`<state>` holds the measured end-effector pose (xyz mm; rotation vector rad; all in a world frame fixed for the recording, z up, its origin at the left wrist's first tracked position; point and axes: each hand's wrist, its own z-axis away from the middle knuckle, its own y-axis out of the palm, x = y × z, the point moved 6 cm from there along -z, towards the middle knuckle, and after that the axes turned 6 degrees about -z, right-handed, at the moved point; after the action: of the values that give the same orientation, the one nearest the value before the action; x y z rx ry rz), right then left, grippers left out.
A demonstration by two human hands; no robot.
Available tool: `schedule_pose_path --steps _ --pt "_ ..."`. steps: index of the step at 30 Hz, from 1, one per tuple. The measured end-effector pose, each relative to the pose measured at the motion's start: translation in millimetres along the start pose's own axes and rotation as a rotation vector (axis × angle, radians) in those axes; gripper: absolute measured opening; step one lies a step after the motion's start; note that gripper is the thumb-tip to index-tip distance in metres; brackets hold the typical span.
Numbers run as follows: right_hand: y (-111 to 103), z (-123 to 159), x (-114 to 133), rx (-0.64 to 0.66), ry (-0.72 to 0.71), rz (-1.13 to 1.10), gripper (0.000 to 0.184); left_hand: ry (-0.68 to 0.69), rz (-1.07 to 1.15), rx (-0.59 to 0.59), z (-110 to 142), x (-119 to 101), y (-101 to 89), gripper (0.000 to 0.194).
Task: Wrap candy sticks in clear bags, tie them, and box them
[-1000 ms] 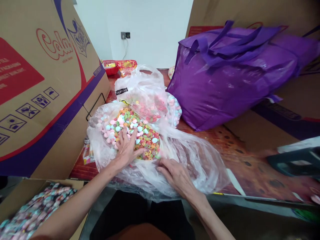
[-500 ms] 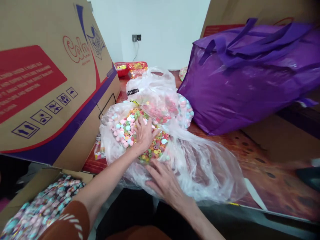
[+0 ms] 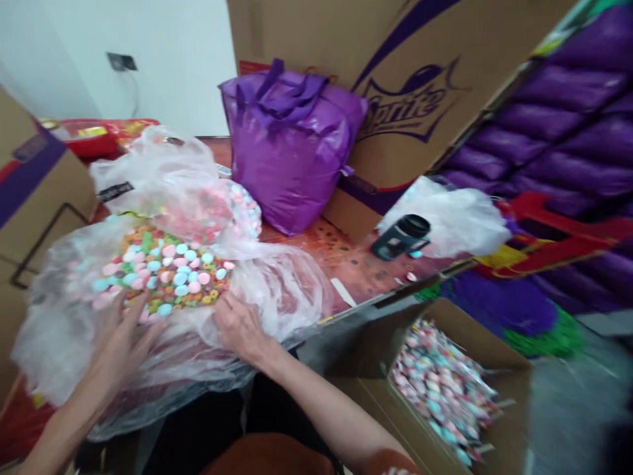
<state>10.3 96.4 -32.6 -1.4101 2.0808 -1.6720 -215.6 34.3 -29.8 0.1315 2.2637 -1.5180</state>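
Ring-shaped and round candies (image 3: 182, 274) in pink, blue, green and orange lie heaped in a clear plastic bag (image 3: 281, 284), spread wide on the table. My left hand (image 3: 123, 340) rests at the near left of the heap, its fingers apart and fingertips by the candies. On the near right side my right hand (image 3: 243, 326) has its fingers curled in on the bag's plastic, close to the candies. Behind the heap sits another white plastic bag (image 3: 158, 161), with pink candies showing through it.
A purple tote bag (image 3: 291, 158) stands behind, against a large carton (image 3: 316, 39). Farther right on the red table are a dark bottle (image 3: 403, 236) and a white plastic bag (image 3: 450, 214). Below the table edge, an open box (image 3: 514, 402) holds wrapped candies. Another carton (image 3: 54, 191) borders the left.
The view has swung right. My left hand has drawn back from the middle of the candies to their near left side. My right hand's outstretched fingers have closed on the bag.
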Motion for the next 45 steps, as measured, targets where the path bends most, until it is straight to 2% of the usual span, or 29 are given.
schedule_pose_path --steps 1,3,6,8,10,12,15,20,23,31,33,37,42,45 --pt "-6 2 1 0.036 -0.034 -0.076 0.007 0.001 -0.019 0.026 8 8 6.1 0.068" --pt "-26 11 3 0.038 -0.103 -0.286 0.011 0.040 -0.060 0.070 22 15 19.6 0.080" --pt "-68 27 -11 -0.177 -0.071 -0.480 0.017 0.014 -0.139 0.078 34 6 34.9 0.093" --pt "-91 40 -31 -0.342 0.033 -0.464 0.016 -0.083 -0.194 0.130 34 -6 44.0 0.101" --pt "-101 51 -53 -0.430 0.142 -0.404 0.017 -0.167 -0.241 0.163 29 -21 49.1 0.101" --pt "-97 58 -74 -0.433 0.225 -0.330 0.020 -0.198 -0.268 0.161 21 -35 51.1 0.097" --pt "-76 64 -94 -0.371 0.274 -0.186 0.027 -0.220 -0.305 0.173 12 -45 53.6 0.095" --pt "-48 71 -97 -0.331 0.230 0.018 0.030 -0.230 -0.313 0.183 13 -51 52.4 0.103" --pt "-46 75 -97 -0.359 0.215 -0.008 0.029 -0.237 -0.277 0.178 15 -55 50.2 0.099" --pt "-49 76 -97 -0.417 0.177 0.008 0.028 -0.175 -0.250 0.050 27 -67 40.1 0.090" --pt "-49 76 -97 -0.449 0.165 0.009 0.026 -0.093 -0.263 -0.005 30 -77 37.2 0.085" --pt "-52 73 -95 -0.535 0.134 -0.017 0.020 0.164 -0.233 -0.092 27 -109 33.6 0.077" --pt "-70 75 -78 -0.717 0.078 -0.217 0.019 0.381 -0.159 -0.034 8 -148 33.2 0.085" --pt "-79 87 -70 -0.735 0.122 -0.193 0.020 0.498 -0.133 0.033 -9 -167 43.4 0.072"
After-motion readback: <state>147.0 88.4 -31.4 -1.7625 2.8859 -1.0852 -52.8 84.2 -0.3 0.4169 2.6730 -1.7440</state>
